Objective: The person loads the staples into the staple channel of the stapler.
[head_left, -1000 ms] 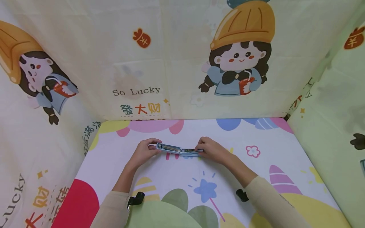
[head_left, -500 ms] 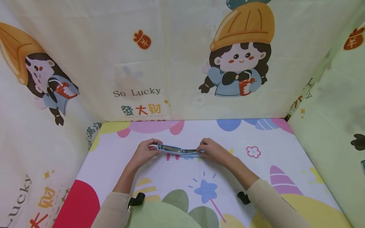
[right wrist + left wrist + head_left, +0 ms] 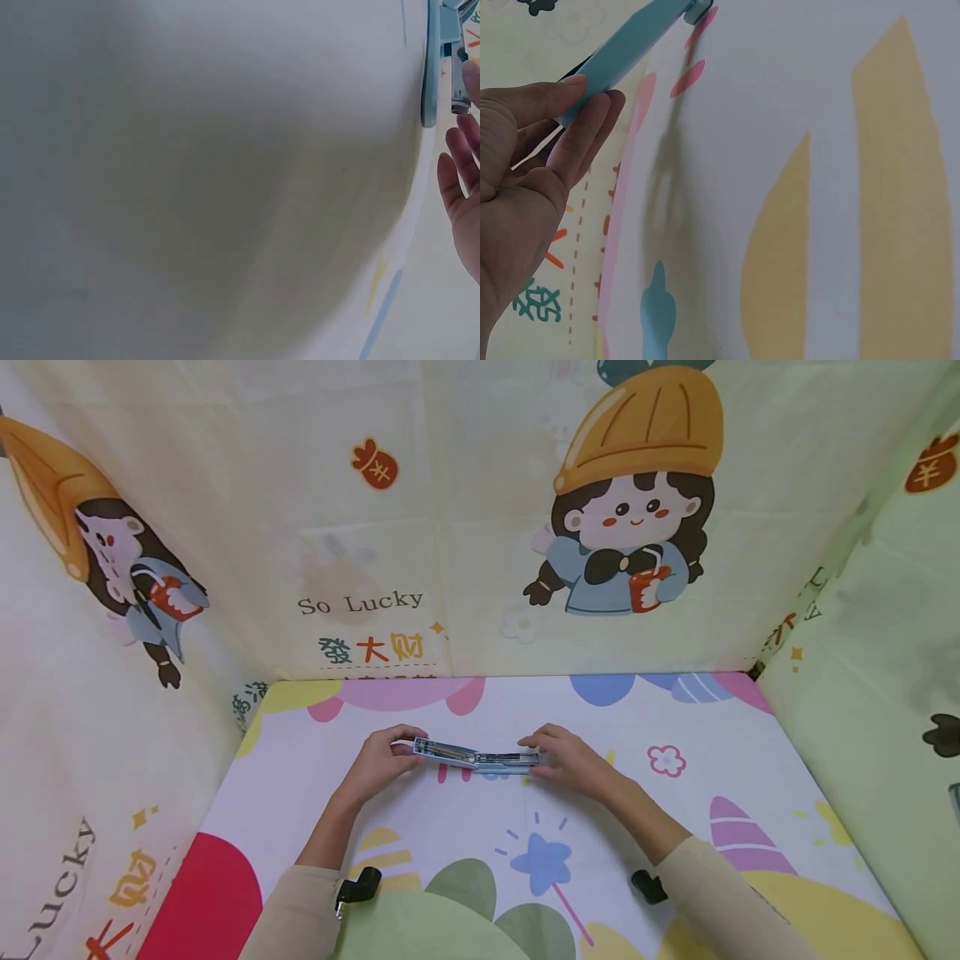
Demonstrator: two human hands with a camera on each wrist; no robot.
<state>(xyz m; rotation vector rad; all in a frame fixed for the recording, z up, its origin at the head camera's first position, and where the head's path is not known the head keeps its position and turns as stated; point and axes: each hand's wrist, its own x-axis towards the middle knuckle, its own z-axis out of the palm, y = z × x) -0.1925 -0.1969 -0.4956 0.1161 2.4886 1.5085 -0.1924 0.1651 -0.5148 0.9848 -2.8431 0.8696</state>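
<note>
A light blue stapler [image 3: 444,751] is swung wide open over the table, its dark inner channel facing up in the head view. My left hand [image 3: 381,765] pinches the far end of its cover [image 3: 619,58] between thumb and fingers. By the other end, my right hand [image 3: 572,763] has its fingers loosely spread around the tip. Seen from the right wrist, the metal magazine [image 3: 459,88] lies beside the slim blue base [image 3: 429,90], and the right thumb overlaps the magazine. The right fingers are extended just past its end.
A white cloth with coloured prints covers the table [image 3: 450,810]. Printed fabric walls [image 3: 480,552] stand at the back and on both sides. Small black devices [image 3: 360,884] sit at the wrists by beige sleeves [image 3: 296,906].
My right fingers have loosened from the stapler's magazine and shifted slightly to the right, uncovering its end. The left hand stays in place on the cover.
</note>
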